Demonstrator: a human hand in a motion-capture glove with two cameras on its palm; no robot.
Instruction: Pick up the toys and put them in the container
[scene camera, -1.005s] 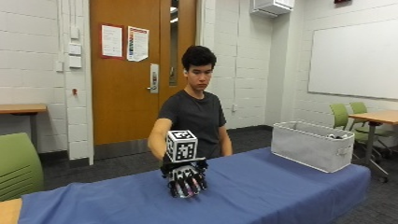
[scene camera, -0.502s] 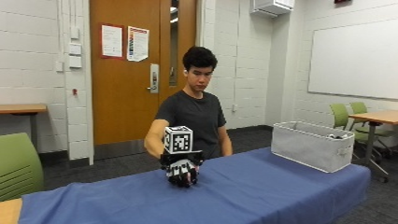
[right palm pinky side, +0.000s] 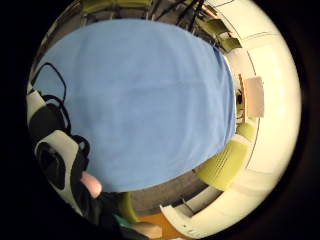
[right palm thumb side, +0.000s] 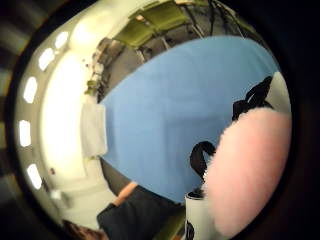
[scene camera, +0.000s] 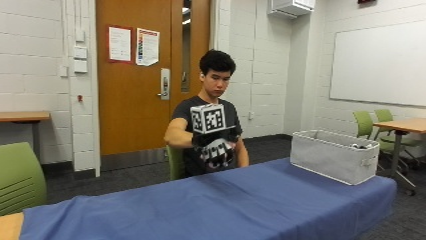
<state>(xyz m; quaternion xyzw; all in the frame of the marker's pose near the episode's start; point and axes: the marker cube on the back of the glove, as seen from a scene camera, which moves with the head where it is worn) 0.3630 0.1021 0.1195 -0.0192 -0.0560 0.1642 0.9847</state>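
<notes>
In the outside view my gloved right hand (scene camera: 215, 151) hangs in front of the person's chest, above the near middle of the blue-covered table (scene camera: 219, 205). Its fingers droop, loosely curled, with nothing between them. The grey fabric container (scene camera: 331, 161) stands on the table's right end, well to the right of the hand. No toy lies on the cloth in any view. The little finger side palm view looks down on bare blue cloth (right palm pinky side: 145, 100) with the container (right palm pinky side: 253, 96) at its far end. A blurred pink finger (right palm thumb side: 250, 170) fills part of the thumb side palm view.
Green chairs (scene camera: 20, 180) stand left of the table and others (scene camera: 373, 122) at the back right beside a wooden table (scene camera: 403, 125). A wooden door (scene camera: 143, 75) is behind the person. Something dark shows at the container's rim (scene camera: 359, 146).
The hand has risen from the tablecloth, where its fingers were spread downward, to chest height. Nothing came up with it.
</notes>
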